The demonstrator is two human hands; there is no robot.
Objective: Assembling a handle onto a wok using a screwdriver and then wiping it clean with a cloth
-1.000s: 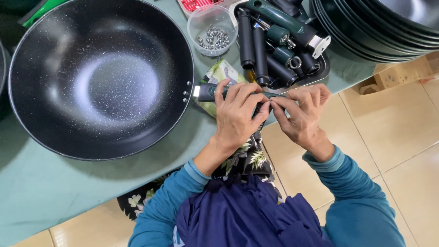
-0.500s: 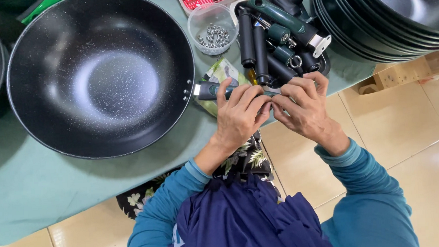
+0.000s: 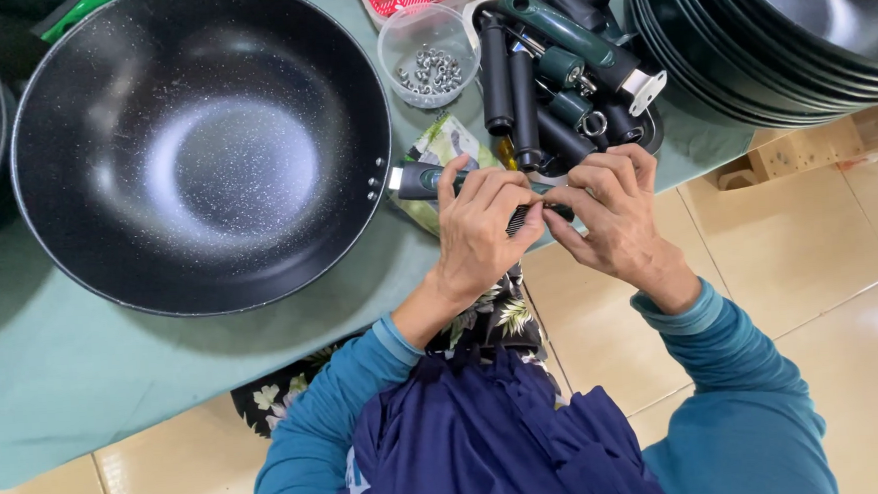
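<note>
At the table edge, the left hand (image 3: 483, 225) and right hand (image 3: 612, 213) both pinch the wok's handle (image 3: 426, 181).

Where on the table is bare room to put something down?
The green table is bare below the wok, toward its near edge. It is crowded between the screw cup, handle pile and stacked woks.

Bright, even daylight is filling the scene. A soft white glare is pooling in the middle of the black wok (image 3: 204, 149). Faint shadows are falling beneath it on the green table (image 3: 55, 367). Focus is staying sharp, with edges bending slightly outward.
</note>
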